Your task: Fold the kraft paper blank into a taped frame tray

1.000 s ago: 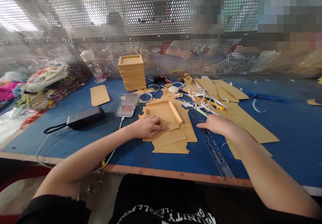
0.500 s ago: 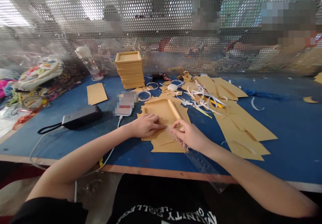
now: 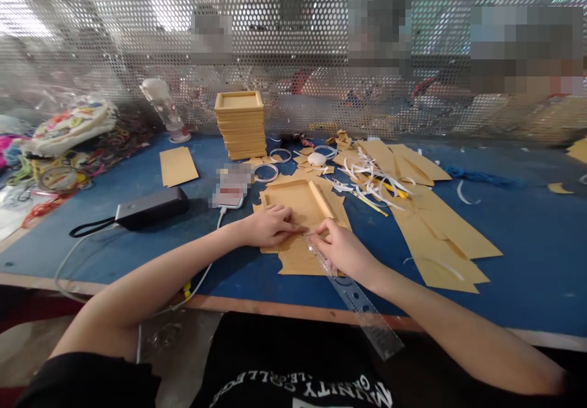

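My left hand (image 3: 268,226) lies flat, fingers together, on the near edge of a shallow kraft-paper tray (image 3: 298,203) that sits on cut kraft sheets (image 3: 302,261). My right hand (image 3: 343,250) is closed on a clear plastic ruler (image 3: 358,304), pinching its far end against the tray's near edge, right beside my left fingertips. The ruler slants back toward me and sticks out past the table's front edge.
A stack of finished kraft trays (image 3: 241,125) stands at the back. A black power bank (image 3: 151,207) with a cable lies at left, beside a phone (image 3: 229,191). Long kraft strips (image 3: 440,230), white paper trimmings (image 3: 371,178), tape rings (image 3: 266,174) and a bottle (image 3: 165,111) lie around. A perforated metal screen (image 3: 293,47) walls the back.
My right hand picked up the clear ruler from the table at right and brought it left to the tray's near edge. My left hand stayed on the tray.
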### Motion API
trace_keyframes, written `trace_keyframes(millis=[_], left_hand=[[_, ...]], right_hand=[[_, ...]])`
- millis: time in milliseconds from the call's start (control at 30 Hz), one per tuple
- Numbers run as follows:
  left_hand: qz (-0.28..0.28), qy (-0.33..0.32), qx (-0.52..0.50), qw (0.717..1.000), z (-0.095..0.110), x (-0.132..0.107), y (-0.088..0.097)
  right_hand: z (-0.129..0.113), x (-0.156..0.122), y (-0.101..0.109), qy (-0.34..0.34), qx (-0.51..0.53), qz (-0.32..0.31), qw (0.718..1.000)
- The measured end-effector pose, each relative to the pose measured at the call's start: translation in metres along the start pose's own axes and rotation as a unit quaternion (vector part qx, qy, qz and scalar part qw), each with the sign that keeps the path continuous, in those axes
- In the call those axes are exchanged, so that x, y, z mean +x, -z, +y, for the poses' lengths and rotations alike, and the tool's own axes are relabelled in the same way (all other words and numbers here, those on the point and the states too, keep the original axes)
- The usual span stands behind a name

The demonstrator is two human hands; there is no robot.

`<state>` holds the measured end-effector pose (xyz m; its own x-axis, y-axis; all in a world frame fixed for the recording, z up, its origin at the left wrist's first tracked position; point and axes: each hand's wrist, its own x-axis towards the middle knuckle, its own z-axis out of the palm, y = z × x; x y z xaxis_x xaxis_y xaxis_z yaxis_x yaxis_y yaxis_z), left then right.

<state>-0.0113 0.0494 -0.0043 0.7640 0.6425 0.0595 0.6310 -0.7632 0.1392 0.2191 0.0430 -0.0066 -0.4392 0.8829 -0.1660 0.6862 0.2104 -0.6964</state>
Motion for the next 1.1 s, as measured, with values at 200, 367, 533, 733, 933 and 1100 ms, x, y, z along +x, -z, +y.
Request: trace_keyframes(millis=[200,367,533,733,933,1100], left_hand=[[-0.001,-0.002,0.006,1.0,0.001,0.0,0.0],[-0.002,-0.003,0.008,1.0,0.001,-0.001,0.001],[-0.003,0.003,-0.002,1.0,0.002,-0.001,0.002],[-0.002,0.001,0.01,1.0,0.004,0.0,0.004],[0.008,-0.005,0.018,1.0,0.003,0.0,0.003],[0.017,0.003,0.037,0.999,0.002,-0.001,0.0]], right_hand=[[0.004,0.0,0.01,0.004,-0.056,0.037,0.998],[0.011,0.002,0.019,0.003,-0.133,0.077,0.988],[0.015,0.0,0.029,-0.015,-0.15,0.075,0.986],[0.014,-0.002,0.037,-0.037,-0.174,0.079,0.981],[0.018,0.001,0.041,-0.036,-0.046,0.091,0.994],[0.008,-0.002,0.018,-0.001,0.084,0.005,0.996]])
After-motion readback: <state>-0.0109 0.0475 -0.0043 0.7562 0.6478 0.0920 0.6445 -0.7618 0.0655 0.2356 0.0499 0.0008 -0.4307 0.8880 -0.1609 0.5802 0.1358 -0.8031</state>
